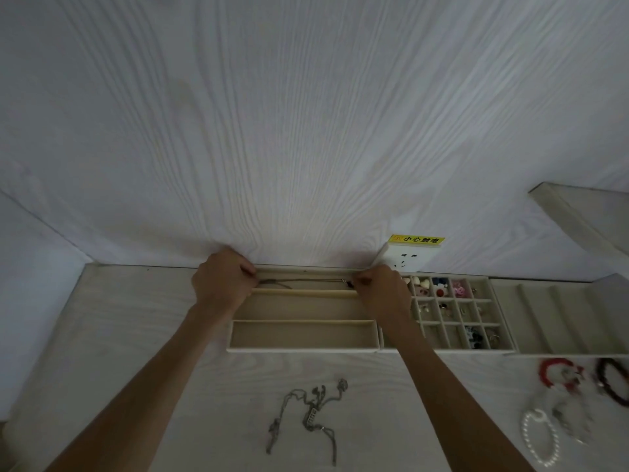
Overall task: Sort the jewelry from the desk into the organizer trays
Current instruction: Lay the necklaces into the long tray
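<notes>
thin silver necklace (306, 280) — stretched straight between both hands — over the long tray (303, 349).

Three beige felt-lined organizer trays stand in a row: one long-slotted tray (303, 338), one grid tray of small square cells (456, 315), and one ridged tray (558, 315). Two thin silver chain necklaces are visible: one stretched in the rear slot (306, 280), one tangled (306, 410) on the pale wood-grain surface (119, 335). Bracelets number three: red beaded (548, 369), dark beaded (612, 386), white pearl (541, 441). Two hands show.
</notes>
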`<action>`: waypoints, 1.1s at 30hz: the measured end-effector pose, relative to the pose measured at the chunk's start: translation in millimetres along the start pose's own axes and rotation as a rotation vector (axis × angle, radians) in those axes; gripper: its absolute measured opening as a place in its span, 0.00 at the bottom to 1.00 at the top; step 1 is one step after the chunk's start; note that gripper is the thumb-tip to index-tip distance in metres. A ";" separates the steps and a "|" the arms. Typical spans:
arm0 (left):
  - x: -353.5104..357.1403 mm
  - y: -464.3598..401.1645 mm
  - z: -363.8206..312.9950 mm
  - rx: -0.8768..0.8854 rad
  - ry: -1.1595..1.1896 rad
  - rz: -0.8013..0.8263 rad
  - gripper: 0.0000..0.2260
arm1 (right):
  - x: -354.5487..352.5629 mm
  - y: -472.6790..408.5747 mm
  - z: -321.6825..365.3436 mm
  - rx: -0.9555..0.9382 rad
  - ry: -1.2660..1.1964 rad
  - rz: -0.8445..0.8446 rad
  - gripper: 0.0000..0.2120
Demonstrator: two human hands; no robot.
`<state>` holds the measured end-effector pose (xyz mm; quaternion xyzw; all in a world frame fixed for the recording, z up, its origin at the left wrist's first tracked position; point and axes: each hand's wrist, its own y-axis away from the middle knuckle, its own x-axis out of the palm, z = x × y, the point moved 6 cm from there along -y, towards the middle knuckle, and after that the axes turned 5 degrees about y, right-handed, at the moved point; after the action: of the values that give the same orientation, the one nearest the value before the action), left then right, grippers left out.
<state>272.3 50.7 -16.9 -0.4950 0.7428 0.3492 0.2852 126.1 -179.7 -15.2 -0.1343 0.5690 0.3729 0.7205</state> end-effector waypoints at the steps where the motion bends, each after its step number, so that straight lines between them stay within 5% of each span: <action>1: -1.2 0.8 -1.1 0.024 -0.003 0.017 0.07 | -2.4 1.6 -0.6 -0.025 0.014 -0.007 0.10; 7: -21.7 23.1 -11.0 0.398 -0.169 0.146 0.10 | -27.0 31.1 -0.3 -0.523 0.202 -0.240 0.12; 11: -10.2 26.9 -13.8 0.569 -0.372 0.433 0.16 | -19.2 37.2 9.8 -0.736 0.463 -0.217 0.21; 19: 1.7 15.9 -16.6 0.589 -0.543 0.525 0.17 | -5.5 26.6 17.9 -0.645 0.571 0.137 0.24; 33: 3.3 5.3 -9.4 0.708 -0.531 0.347 0.14 | -8.5 23.6 20.8 -0.610 0.705 0.200 0.26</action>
<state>265.4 42.8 -12.7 -0.1296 0.7893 0.2314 0.5538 124.2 -153.9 4.7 -0.4027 0.6533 0.5222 0.3720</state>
